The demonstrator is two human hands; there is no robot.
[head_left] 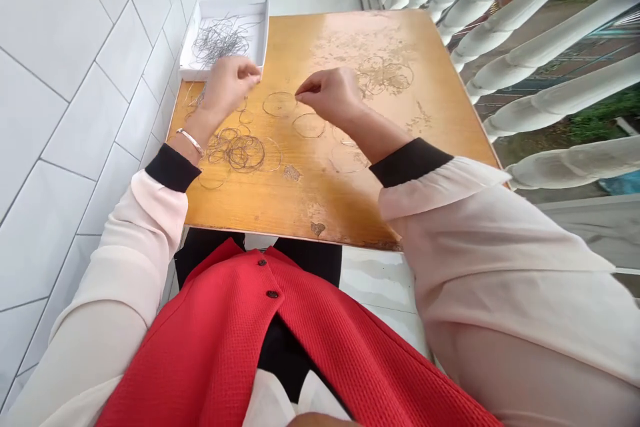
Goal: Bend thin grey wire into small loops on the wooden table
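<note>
My left hand (231, 85) is raised just in front of the white box, thumb and fingertips pinched together. Whatever lies in that pinch, if anything, is too thin to see. Opposite it, my right hand (333, 95) also pinches, its fingertips close to the edge of a thin wire ring (279, 93). Whether they touch the ring or hold a separate strand cannot be made out. A second wire ring (309, 137) lies below my right hand. Near my left wrist is a pile of tangled wire loops (245, 152). Another cluster of loops (385, 75) lies beyond my right hand.
An open white box (264, 33) with a tangle of thin dark wire (220, 40) stands at the table's far left corner. The wooden table (250, 203) has worn patches. A tiled wall (60, 100) runs along the left, a white balustrade (540, 107) along the right.
</note>
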